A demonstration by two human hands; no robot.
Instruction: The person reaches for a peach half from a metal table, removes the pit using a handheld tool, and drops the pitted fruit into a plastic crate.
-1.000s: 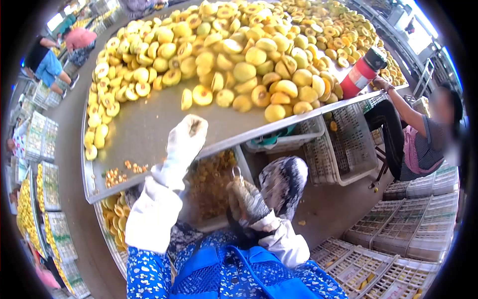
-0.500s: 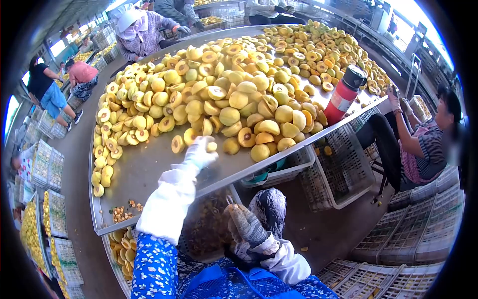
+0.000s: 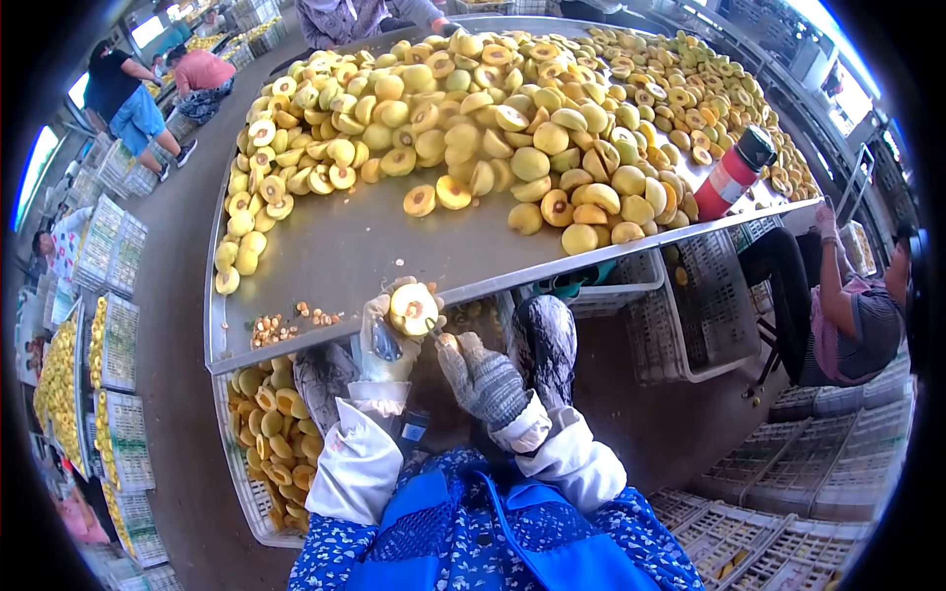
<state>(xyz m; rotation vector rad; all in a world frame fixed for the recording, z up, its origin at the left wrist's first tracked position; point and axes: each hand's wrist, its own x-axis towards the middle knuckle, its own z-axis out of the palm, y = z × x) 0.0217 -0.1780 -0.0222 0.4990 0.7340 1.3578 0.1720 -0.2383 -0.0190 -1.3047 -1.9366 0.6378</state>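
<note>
My left hand [image 3: 386, 340], in a pale glove, holds a yellow stone-fruit half [image 3: 413, 309] just off the table's front edge, its cut face and brown centre showing. In a grey knit glove, my right hand [image 3: 483, 382] is closed around a small metal-tipped hand tool [image 3: 434, 329]. The tip is at the fruit's lower right edge; much of the tool is hidden by my fingers. Beyond both hands, a large heap of halved yellow fruit [image 3: 458, 138] lies on the metal table [image 3: 345, 231]. Small brown pits [image 3: 276, 330] lie near its front left edge.
A crate of fruit halves [image 3: 281, 433] stands below the table at left. A red bottle [image 3: 731, 177] stands on the table's right side. Crates [image 3: 695, 315] are under the table and stacked at right. A seated person [image 3: 847, 315] is at right; another is across the table.
My left hand has come back from the heap toward my right hand with a fruit half. My right hand's tool now meets the fruit. The view has shifted.
</note>
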